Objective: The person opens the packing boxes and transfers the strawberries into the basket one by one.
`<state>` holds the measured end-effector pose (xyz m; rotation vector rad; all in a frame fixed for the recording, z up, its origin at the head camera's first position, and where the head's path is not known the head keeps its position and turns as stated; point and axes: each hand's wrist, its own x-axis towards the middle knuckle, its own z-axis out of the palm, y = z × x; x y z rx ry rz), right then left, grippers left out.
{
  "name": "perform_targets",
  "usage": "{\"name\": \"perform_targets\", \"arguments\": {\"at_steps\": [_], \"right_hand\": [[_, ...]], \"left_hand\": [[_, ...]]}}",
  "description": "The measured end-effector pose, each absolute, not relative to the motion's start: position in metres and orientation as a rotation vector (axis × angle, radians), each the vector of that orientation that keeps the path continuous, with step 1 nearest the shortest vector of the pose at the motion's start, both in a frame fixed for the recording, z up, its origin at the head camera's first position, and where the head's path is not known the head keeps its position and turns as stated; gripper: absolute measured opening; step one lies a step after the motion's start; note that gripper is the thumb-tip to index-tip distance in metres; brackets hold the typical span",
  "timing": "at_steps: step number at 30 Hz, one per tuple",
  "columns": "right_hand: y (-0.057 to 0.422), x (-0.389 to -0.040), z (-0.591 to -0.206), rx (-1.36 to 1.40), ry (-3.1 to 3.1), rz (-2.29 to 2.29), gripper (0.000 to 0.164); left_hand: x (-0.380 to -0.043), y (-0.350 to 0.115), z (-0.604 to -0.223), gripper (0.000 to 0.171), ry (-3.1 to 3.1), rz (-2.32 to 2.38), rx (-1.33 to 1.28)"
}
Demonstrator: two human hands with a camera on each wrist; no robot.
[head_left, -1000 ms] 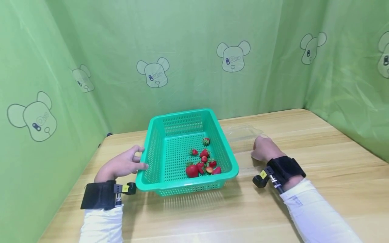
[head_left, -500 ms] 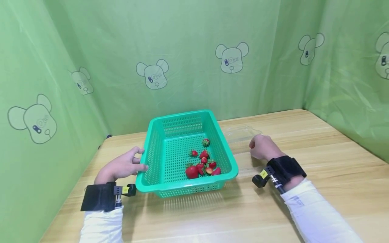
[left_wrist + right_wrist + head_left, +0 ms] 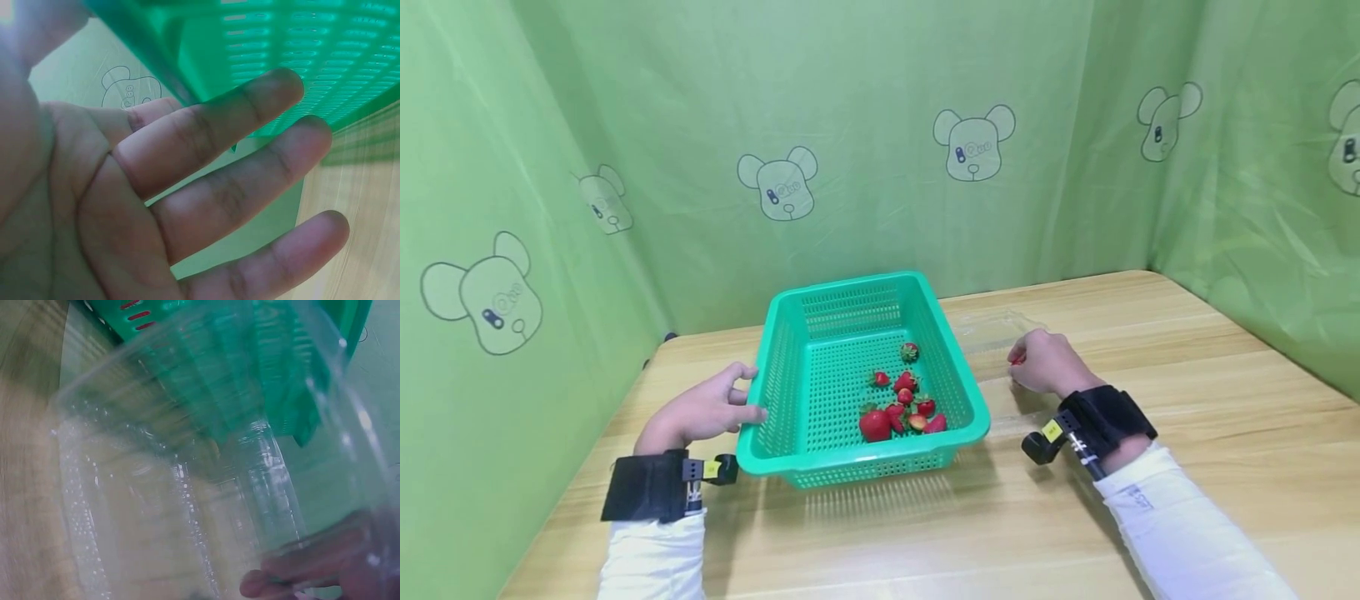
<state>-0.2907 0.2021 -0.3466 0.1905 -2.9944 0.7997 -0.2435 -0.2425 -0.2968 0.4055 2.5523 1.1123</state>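
A green perforated plastic basket (image 3: 861,457) stands on the table with several red strawberries (image 3: 876,425) in its right part. My left hand (image 3: 700,408) holds the basket's left rim, thumb over the edge. The left wrist view shows its other fingers (image 3: 231,187) stretched along the outside of the basket. To the right of the basket, my right hand (image 3: 1051,363) is over a clear plastic box (image 3: 985,329). A bit of a red strawberry (image 3: 1018,361) shows at its pinched fingertips. In the right wrist view the box's clear wall (image 3: 187,506) partly veils those fingers (image 3: 312,565).
The wooden table (image 3: 1217,400) spreads right and in front of the basket. A green curtain (image 3: 865,225) printed with mouse heads closes off the back and both sides. A black camera (image 3: 1041,447) on the right wrist hangs close over the table.
My right hand has moved slightly left and up, and red now shows at its fingertips. The left hand and the basket have stayed in place.
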Motion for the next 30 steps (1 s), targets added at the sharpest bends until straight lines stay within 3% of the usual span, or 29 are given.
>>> {"name": "perform_targets", "arguments": {"at_steps": [30], "right_hand": [[0.18,-0.281,-0.325,0.402,-2.835,0.972,0.021]], "left_hand": [[-0.245,-0.243,-0.298,0.061,2.541,1.137,0.424]]}}
